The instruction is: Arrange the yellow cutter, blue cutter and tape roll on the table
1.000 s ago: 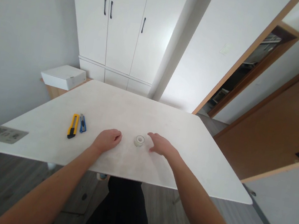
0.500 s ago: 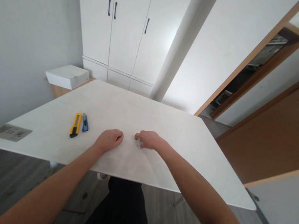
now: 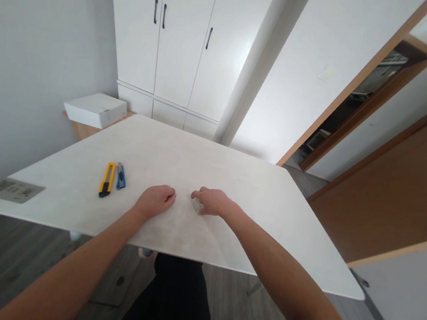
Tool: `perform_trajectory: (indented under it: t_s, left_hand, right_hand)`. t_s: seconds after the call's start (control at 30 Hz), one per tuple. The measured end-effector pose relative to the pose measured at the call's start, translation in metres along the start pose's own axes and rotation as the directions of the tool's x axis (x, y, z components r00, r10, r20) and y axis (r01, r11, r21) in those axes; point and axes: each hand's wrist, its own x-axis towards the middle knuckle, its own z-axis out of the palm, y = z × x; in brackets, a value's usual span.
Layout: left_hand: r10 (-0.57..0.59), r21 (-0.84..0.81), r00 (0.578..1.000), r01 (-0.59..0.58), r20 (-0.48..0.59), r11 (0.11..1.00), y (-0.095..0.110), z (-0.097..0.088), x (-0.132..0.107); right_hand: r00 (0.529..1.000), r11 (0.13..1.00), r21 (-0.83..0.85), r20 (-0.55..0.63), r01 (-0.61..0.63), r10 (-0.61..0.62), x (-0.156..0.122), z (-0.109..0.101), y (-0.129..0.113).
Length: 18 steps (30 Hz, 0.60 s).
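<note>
My right hand rests over the middle of the white table, its fingers curled round a small roll of clear tape. The roll sits at the tabletop, partly covered by the fingers and palm. My left hand lies on the table a short way to the left, closed in a loose fist with nothing visible in it. Further left are a yellow utility knife with black parts and, beside it, a smaller blue utility knife. Neither hand touches the knives.
A printed grey label is stuck at the table's left front corner. Beyond the far left edge, a white box stands on a wooden surface. White cabinets line the back, and a brown door is to the right.
Almost nothing differs. The right hand and the roll of tape have shifted very slightly, while the left hand and both knives stay in place.
</note>
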Motion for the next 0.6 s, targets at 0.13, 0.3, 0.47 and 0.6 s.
perform_trajectory:
  t_s: [0.13, 0.3, 0.47, 0.6]
  left_hand:
    - [0.017, 0.020, 1.000, -0.016, -0.003, 1.000, 0.0006, -0.0008, -0.0001]
    - [0.006, 0.027, 1.000, -0.006, 0.004, 1.000, 0.0018, -0.0026, 0.0000]
    - [0.006, 0.029, 1.000, -0.006, 0.001, 1.000, 0.0011, -0.0012, 0.0003]
    - [0.003, 0.015, 1.000, -0.004, 0.003, 1.000, 0.0010, -0.0014, 0.0001]
  right_hand:
    - [1.000, 1.000, -0.017, 0.002, 0.013, -0.013, 0.0013, 0.0025, -0.0026]
    - [0.999, 0.999, -0.028, -0.029, 0.027, -0.028, -0.0001, 0.0033, -0.0066]
    - [0.999, 0.999, -0.044, -0.034, 0.028, -0.029, 0.0003, 0.0035, -0.0080]
    - [1.000, 1.000, -0.021, 0.005, 0.013, -0.013, 0.0030, 0.0049, -0.0084]
